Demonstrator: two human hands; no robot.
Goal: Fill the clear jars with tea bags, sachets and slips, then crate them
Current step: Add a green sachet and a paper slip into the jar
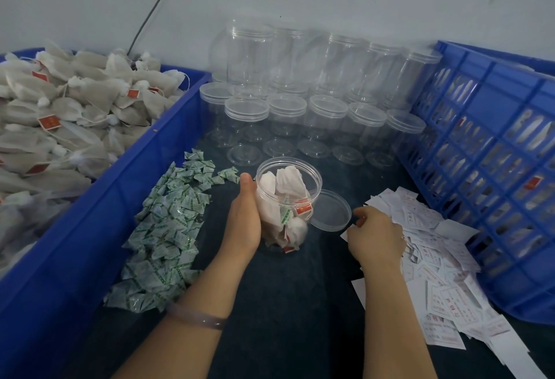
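One clear jar [289, 209] (lidless) — tea bags [287, 184] inside, left hand [244, 217] gripping

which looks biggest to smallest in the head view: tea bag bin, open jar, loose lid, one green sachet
1. tea bag bin
2. open jar
3. loose lid
4. green sachet
The bin reaches nearer the camera, yet clearly leads.

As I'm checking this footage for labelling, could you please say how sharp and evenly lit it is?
Head view: soft, even light, no hard shadows; the open jar is fairly sharp; the empty lidded jars at the back blur together; wide-angle distortion splays the blue slotted crate; print on the slips is mostly illegible.
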